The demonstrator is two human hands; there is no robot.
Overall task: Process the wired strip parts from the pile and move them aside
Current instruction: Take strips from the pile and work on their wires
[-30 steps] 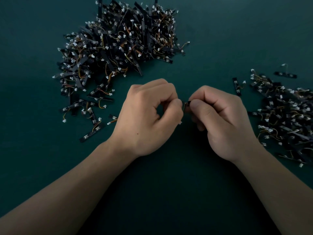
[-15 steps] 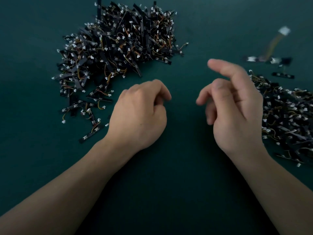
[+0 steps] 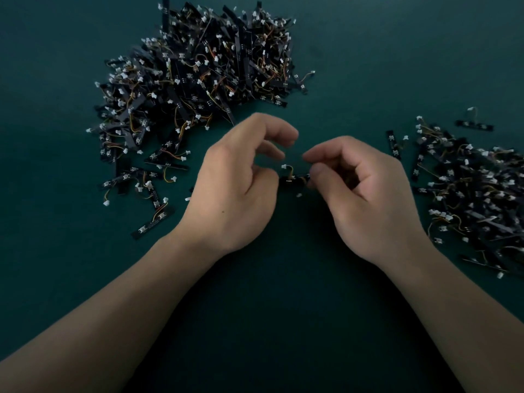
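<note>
A single wide-angle camera worn on the person's head looks forward and steeply down onto the dark teal matte table top [image 3: 425,52] from close range. Both bare forearms enter from the bottom corners and converge. The left hand [image 3: 235,191] and right hand [image 3: 365,199] sit at mid-frame, each holding an end of one small black wired strip part [image 3: 295,179]. The large heap of black strip parts with white connectors [image 3: 198,75] lies far upper left. The smaller heap of like parts [image 3: 476,194] runs off the right edge.
</note>
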